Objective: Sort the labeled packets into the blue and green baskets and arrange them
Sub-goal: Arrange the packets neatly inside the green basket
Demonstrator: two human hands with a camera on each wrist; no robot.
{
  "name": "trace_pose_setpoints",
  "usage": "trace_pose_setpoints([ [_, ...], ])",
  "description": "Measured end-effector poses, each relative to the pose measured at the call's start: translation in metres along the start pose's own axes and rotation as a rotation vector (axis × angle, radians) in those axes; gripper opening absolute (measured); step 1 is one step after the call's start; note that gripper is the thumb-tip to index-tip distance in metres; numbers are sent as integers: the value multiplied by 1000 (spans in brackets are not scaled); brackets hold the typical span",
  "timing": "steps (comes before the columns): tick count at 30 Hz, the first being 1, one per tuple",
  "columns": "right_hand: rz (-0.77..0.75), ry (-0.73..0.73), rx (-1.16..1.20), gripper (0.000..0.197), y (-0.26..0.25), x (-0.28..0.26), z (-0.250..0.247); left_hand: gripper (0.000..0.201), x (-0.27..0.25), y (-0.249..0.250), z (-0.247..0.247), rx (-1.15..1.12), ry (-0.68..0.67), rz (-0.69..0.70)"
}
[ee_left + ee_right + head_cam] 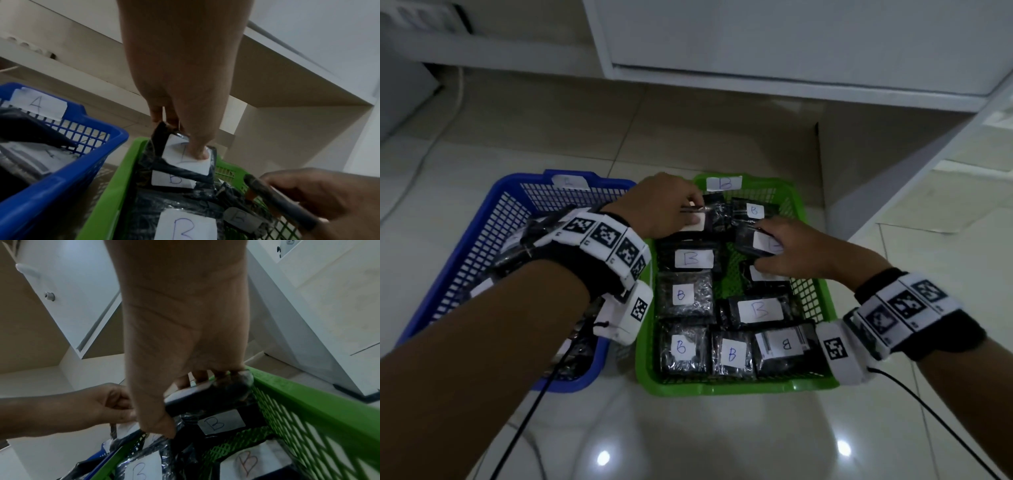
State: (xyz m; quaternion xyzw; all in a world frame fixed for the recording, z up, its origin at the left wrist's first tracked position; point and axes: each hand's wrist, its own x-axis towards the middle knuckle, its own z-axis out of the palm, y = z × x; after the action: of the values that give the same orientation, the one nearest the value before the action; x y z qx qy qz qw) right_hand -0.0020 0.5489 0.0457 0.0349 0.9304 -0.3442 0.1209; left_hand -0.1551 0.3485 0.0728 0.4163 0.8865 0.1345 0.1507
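Green basket tagged "B", blue basket tagged "A", both hands pinching B-labelled packets

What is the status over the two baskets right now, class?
Left hand pinches a packet at the green basket's far end. Right hand grips another packet beside it. Blue basket untouched. Nothing in the way.

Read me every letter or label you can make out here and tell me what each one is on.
"A": white paper tag on the blue plastic basket.
"B": white tag on the green plastic basket's far rim.
"B": white stickers on the black wrapped packets lying in the green basket.
Packet in the left hand: letter covered by the thumb.
Packet in the right hand: letter partly hidden, unreadable.
Wristband squares: coded patterns, not text.
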Motion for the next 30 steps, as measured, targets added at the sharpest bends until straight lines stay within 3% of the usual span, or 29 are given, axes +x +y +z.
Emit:
trace_pose_setpoints([
  [4,18,57,-92,69,4,1,1,32,-2,-2,-3,-268,63,-97],
  [6,35,113,-61,79,4,1,-1,31,-4,-3,-3,-348,48,-127],
  [10,-37,180,-88,68,1,1,-3,26,-5,-6,-1,-360,47,-119],
  [16,-87,161,-98,28,4,9,-1,34,-9,-2,-2,-302,65,-154],
  [18,-40,150,-68,23,3,10,-2,34,-14,1,-6,-295,-11,-145],
  [22,15,156,99,17,-4,4,-11,27,-28,7,-12,-247,-302,-107],
  [26,65,-147,232,23,-20,-7,-8,28,-36,10,0,-242,-522,-144],
  [30,17,-255,128,30,-31,-4,15,31,-35,9,12,-196,-600,-167],
])
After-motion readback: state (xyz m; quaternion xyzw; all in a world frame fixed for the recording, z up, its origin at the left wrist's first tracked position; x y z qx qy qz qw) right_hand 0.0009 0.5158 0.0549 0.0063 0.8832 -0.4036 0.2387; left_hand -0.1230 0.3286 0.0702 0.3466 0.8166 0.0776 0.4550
